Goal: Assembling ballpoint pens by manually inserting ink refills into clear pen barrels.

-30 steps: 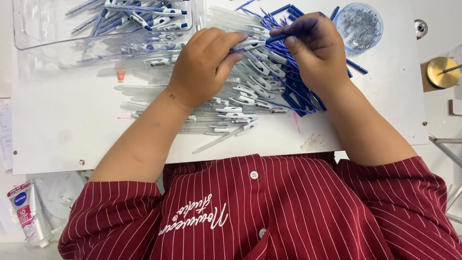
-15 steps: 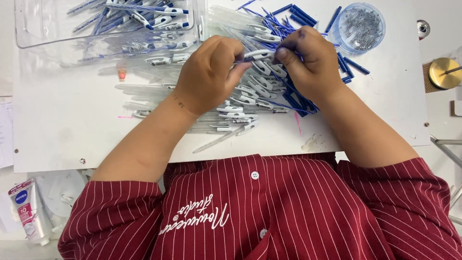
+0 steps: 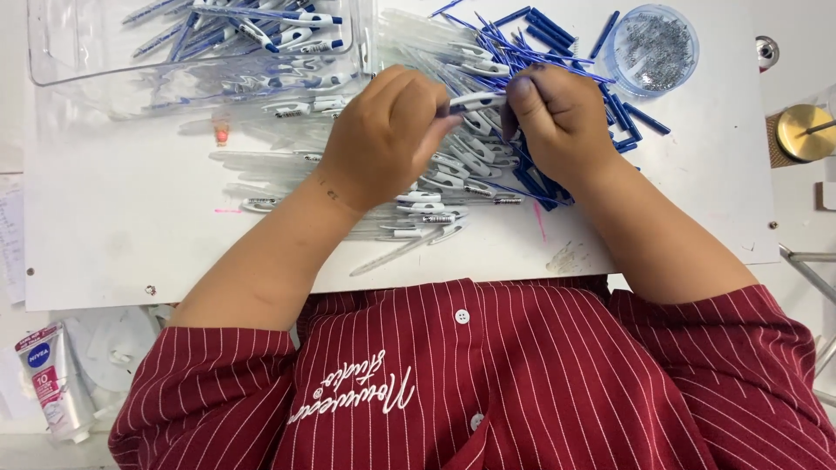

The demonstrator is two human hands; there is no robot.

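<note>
Pen in hand: a clear pen barrel (image 3: 477, 100) with a white clip, held level between my two hands above the pile, its long axis running left to right.
Left grip: my left hand (image 3: 387, 130) has its fingers together, clamped on the left end of the barrel, knuckles up.
Right grip: my right hand (image 3: 557, 122) pinches the right end of the same barrel, thumb and fingertips closed on it; whether I also hold a blue piece there I cannot tell.
Nearer hand: both touch it; the barrel lies straight between the grips, left hand covering more of it.
Pile under the barrel: a heap of clear barrels with white clips (image 3: 435, 196) lies just below it on the white table (image 3: 131, 244), most of them pointing left to right.
Blue parts: a scatter of blue sticks and thin refills (image 3: 557, 35) lies just beyond and right of the barrel, some under my right hand.
Round tub: a clear round tub (image 3: 653, 48), beyond and right of the barrel, holds small silvery bits, too small to tell apart.
Clear tray: a clear box (image 3: 52, 52), beyond and left of the barrel, holds finished-looking pens with blue and white parts (image 3: 270, 26).
Farther off: a tube of cream (image 3: 52, 383) lies well left and nearer to me; a brass-coloured round thing (image 3: 805, 130) sits well right.
</note>
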